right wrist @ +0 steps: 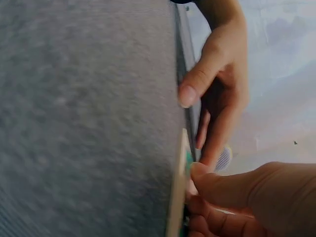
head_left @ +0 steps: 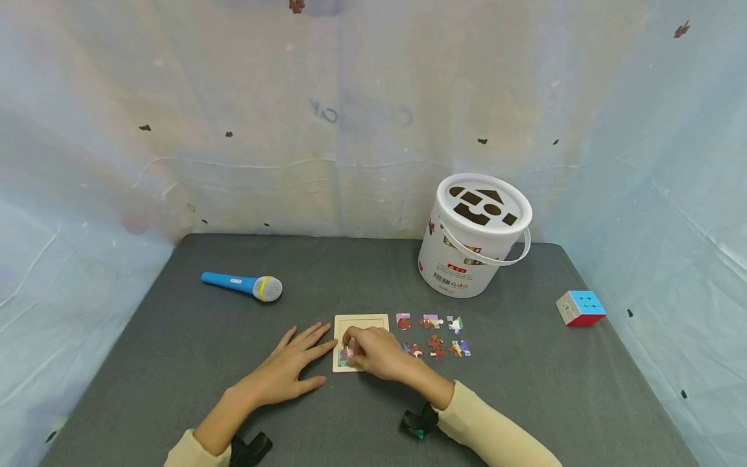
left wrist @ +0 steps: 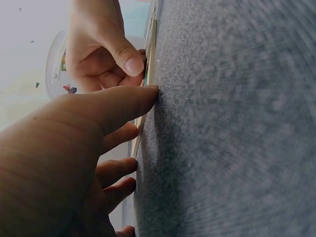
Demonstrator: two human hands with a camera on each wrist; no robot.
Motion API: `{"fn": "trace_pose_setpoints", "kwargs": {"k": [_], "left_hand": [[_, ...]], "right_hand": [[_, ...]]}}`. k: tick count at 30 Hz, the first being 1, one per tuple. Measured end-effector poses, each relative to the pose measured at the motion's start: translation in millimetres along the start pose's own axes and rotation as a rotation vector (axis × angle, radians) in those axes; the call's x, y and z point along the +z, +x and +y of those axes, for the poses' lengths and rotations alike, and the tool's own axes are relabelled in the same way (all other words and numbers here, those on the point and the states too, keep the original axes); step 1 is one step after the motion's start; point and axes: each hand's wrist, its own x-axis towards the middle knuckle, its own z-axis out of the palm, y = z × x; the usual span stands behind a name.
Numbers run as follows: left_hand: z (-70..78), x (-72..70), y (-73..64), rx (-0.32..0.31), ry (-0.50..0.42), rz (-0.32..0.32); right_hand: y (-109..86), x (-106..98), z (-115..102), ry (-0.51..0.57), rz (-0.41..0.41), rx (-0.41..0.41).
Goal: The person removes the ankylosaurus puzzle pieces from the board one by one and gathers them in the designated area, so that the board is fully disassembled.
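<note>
A light wooden puzzle tray (head_left: 373,320) lies flat on the grey table, partly covered by my right hand (head_left: 378,352). That hand bends its fingers over the tray's lower left corner. Its thumb and forefinger pinch a small pinkish jigsaw piece (head_left: 349,352) there, and some green shows just below. In the right wrist view, my right thumb (right wrist: 210,185) is low against the tray's edge (right wrist: 178,190). My left hand (head_left: 286,370) rests on the table with fingers spread, the forefinger touching the tray's left edge.
Several loose jigsaw pieces (head_left: 435,347) lie in two rows right of the tray. Behind them stands a white lidded bucket (head_left: 452,259) with its handle down. A blue toy microphone (head_left: 230,281) lies at the left. A puzzle cube (head_left: 581,308) sits near the right edge.
</note>
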Motion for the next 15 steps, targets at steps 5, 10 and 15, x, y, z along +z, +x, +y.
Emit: {"fn": "trace_pose_setpoints", "kwargs": {"k": [5, 10, 15], "left_hand": [[-0.4, -0.2, 0.2, -0.008, 0.001, -0.004], [-0.4, -0.6, 0.2, -0.005, 0.004, -0.005], [0.0, -0.9, 0.8, -0.015, 0.000, -0.019]], "right_hand": [[-0.6, -4.7, 1.3, 0.021, -0.038, -0.017], [-1.7, -6.4, 1.9, 0.010, -0.040, -0.049], [-2.7, -6.5, 2.1, 0.005, -0.045, -0.066]]}}
